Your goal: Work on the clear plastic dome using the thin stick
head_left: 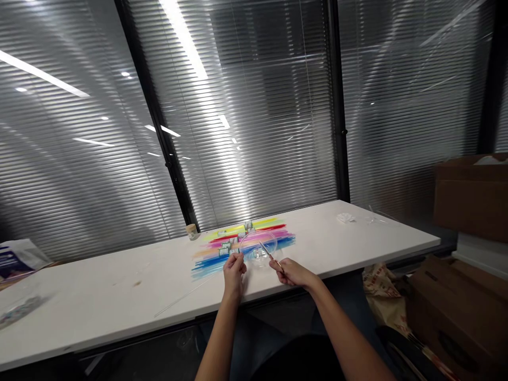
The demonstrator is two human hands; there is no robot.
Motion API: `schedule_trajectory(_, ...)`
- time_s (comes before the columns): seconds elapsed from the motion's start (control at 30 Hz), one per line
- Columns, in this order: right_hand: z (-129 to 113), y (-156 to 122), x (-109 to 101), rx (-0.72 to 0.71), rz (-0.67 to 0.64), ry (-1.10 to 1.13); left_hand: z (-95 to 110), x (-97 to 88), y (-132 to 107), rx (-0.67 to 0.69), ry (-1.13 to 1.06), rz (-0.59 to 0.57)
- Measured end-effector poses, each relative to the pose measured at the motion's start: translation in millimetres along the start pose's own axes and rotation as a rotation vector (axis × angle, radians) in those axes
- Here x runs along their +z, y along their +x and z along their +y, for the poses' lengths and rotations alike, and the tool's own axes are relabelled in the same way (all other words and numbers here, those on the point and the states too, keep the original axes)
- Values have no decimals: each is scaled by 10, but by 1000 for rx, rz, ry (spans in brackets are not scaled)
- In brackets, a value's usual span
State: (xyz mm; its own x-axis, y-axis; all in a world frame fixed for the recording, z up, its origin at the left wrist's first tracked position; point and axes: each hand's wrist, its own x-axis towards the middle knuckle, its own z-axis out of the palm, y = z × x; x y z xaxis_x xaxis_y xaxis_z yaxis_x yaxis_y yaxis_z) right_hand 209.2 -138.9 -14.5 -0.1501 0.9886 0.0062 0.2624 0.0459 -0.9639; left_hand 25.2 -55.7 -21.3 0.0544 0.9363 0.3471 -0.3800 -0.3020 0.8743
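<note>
My right hand (291, 271) is closed round the handles of a pair of scissors (265, 249), whose blades point up and left. A clear round bowl (260, 256) sits beneath the blades, between my two hands. My left hand (234, 267) has its fingers pinched together near the bowl's left side; what they hold is too small to make out. Behind the hands lie bundles of long thin coloured sticks (283, 242) in blue, pink, red and yellow, with printed paper bands (225, 247) round them. A thin clear strip (180, 300) lies to the left of my left hand.
A small jar (191, 231) with a cork-coloured lid stands at the white table's (99, 286) back edge. A crumpled white piece (345, 217) lies at the right. A clear bag (19, 311) is far left. Cardboard boxes (468, 296) and a paper bag (383, 296) stand right of the table.
</note>
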Motion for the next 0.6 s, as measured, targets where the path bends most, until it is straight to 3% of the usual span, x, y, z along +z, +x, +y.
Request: schedule_trajectory(0.6,50,32,8,-3,24,-12,15,8,-1,-20,8,8)
